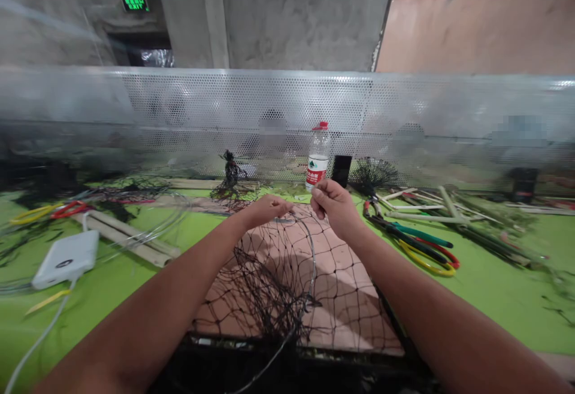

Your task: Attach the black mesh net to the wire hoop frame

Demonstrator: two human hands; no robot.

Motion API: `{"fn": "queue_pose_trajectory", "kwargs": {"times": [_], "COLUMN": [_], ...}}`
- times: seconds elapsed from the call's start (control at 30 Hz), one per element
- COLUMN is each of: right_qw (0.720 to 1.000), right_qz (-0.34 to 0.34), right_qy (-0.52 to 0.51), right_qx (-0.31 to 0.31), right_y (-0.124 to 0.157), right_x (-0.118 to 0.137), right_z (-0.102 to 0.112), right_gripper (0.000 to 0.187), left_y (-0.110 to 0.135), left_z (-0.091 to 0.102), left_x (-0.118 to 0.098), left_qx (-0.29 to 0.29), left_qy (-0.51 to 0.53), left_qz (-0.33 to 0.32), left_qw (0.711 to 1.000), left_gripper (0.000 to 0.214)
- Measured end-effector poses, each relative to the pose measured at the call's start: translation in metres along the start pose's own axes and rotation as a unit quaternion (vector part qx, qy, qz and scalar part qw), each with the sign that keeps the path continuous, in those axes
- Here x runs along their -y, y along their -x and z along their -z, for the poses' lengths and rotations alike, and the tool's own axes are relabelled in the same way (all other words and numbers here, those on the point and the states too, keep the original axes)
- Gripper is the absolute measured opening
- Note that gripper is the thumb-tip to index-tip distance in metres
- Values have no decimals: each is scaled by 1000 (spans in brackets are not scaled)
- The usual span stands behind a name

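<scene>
Head view, hands [335, 208] above black knotted netting [265, 286], curved wire [313, 262]

Dim light, warped, blurred edges.

**Inspector:** What bounds the green-topped bench [507, 313]?

**Site hand:** A perforated metal screen [251, 121] runs along its far edge, across the full view.

**Inspector:** Behind that?

**Site hand:** A bare concrete wall [300, 17] and concrete pillar [211, 17], with plywood panelling [476, 20] to the right.

**Inspector:** Exits?

**Site hand:** A lit green exit sign [135, 3], above a dark doorway [139, 49], far left.
</scene>
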State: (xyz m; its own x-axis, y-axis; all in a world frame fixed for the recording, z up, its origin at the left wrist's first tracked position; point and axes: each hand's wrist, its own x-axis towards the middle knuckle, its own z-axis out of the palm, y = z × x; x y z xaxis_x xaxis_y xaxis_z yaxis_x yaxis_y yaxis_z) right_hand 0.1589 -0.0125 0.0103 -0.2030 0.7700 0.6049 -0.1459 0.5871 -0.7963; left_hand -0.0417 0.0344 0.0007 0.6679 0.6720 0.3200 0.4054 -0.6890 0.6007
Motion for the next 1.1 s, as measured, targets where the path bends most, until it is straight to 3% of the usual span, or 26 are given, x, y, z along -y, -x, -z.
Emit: {"fn": "queue_pose_trajectory", "kwargs": {"times": [0.1,0.33,0.47,0.6,0.67,0.77,0.9,0.97,1.1], "right_qw": [1000,999,996,994,989,956,880,850,820], "right_qz": [-2,-15,-61,-91,-147,-251,-291,-301,-304], "right_qy": [0,-35,-32,-57,-10,127,291,320,325], "right_qx": [17,16,61,-9,-20,81,239,292,360], "right_y": [0,-1,2,-5,-17,-42,-70,-72,-53], "right_x": [1,3,6,2,0,2,22,34,43], "right_z": [0,3,2,13,25,43,52,53,54], "right_gripper": [14,14,19,37,35,28,21,23,32], "left_y": [-4,-2,0,1,0,-3,-14,-20,-25], "left_z": [-3,-1,2,9,13,18,24,27,27], "left_x": [1,3,0,4,6,6,1,0,3], "left_qx": [-11,-33,-22,-62,-63,-40,-46,-51,-44], "left_qy": [18,78,86,68,65,42,-3,-15,-27], "left_qz": [36,38,43,29,30,59,64,49,37], "left_qw": [999,996,995,995,995,997,997,997,998], "left_gripper": [50,45,43,41,41,42,41,40,41]}}
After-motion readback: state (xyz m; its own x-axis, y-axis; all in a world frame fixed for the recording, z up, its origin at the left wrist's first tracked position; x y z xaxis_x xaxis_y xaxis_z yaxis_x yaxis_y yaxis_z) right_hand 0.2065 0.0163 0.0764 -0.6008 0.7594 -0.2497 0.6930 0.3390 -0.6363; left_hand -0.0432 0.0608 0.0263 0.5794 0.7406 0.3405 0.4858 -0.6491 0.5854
